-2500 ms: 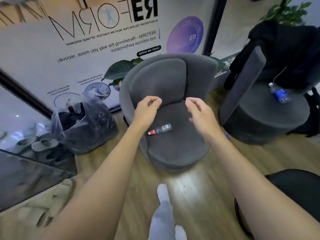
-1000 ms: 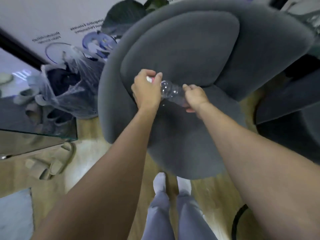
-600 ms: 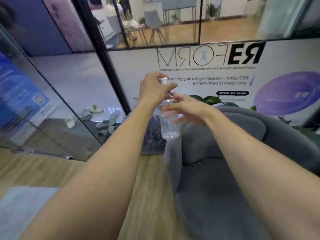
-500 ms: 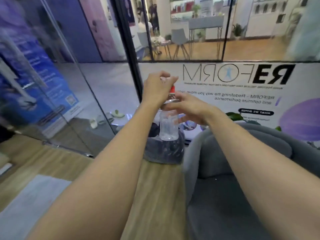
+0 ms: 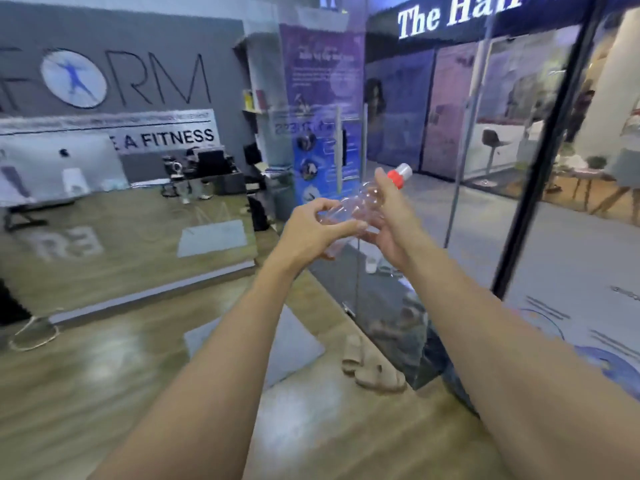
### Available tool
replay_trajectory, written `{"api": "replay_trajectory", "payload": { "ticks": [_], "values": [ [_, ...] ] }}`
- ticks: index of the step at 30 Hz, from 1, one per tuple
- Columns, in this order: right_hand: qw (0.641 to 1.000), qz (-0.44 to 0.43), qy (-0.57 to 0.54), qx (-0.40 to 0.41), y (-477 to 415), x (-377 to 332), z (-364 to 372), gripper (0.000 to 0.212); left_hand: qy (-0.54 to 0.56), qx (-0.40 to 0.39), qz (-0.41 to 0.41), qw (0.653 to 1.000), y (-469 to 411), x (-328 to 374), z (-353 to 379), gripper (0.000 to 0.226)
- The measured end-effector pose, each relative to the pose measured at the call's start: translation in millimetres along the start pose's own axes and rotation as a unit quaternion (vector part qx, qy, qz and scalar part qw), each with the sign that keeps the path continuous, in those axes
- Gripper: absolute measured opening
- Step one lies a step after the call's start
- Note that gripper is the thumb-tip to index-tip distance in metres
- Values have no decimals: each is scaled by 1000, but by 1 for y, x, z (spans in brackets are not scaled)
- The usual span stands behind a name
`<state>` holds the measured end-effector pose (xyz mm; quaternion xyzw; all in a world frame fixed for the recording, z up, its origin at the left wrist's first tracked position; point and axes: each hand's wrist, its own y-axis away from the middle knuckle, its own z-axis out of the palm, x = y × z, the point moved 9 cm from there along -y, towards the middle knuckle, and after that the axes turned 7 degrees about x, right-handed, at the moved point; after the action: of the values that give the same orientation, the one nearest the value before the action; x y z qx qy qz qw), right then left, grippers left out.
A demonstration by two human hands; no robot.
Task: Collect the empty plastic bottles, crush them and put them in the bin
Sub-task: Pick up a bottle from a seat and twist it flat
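Motion is smearing the whole room, and your fingers are covering much of the clear bottle; only its red cap is reading sharply. Your left hand is curling round the base end and your right hand is gripping near the neck, holding the bottle tilted in mid-air. Beige sandals are lying on the wooden floor beside the glass wall.

One clear plastic bottle with one red cap was there, and two hands held it: the left hand and the right hand. Two beige sandals lay on the floor below the hands. There were two grey mats, a far mat left of the hands and a near mat beneath them. One bar stool stood beyond the right hand.
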<state>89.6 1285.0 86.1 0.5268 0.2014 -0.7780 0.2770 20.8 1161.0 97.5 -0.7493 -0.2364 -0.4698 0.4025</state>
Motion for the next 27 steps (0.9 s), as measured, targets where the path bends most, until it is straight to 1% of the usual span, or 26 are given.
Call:
{"api": "replay_trajectory", "payload": {
  "ticks": [4,7,9,12,14,18,22,24,27],
  "values": [
    [998,31,-12,-50,2,39,119,31,-23,77,-19,997,0,-27,-127,47],
    [996,45,-9,-81,2,65,196,29,-33,139,-40,989,-6,-48,-208,46],
    [992,54,-19,-113,-1,83,246,26,-65,179,-38,981,-11,-58,-258,48],
    [985,53,-23,-161,-10,106,314,32,-125,233,-37,964,-22,-74,-326,66],
    [981,62,-35,-181,-20,120,359,36,-136,268,-31,953,-32,-85,-367,75],
    [972,99,-44,-211,-36,149,449,41,-104,333,-29,937,-51,-105,-444,67],
    [962,124,-51,-238,-45,186,534,38,-76,401,-20,913,-60,-131,-516,61],
    [958,140,-40,-248,-41,210,578,37,-69,427,-34,901,-55,-152,-552,53],
    [947,159,-19,-278,-19,252,654,36,-64,483,-62,871,-36,-182,-626,41]
  ]
}}
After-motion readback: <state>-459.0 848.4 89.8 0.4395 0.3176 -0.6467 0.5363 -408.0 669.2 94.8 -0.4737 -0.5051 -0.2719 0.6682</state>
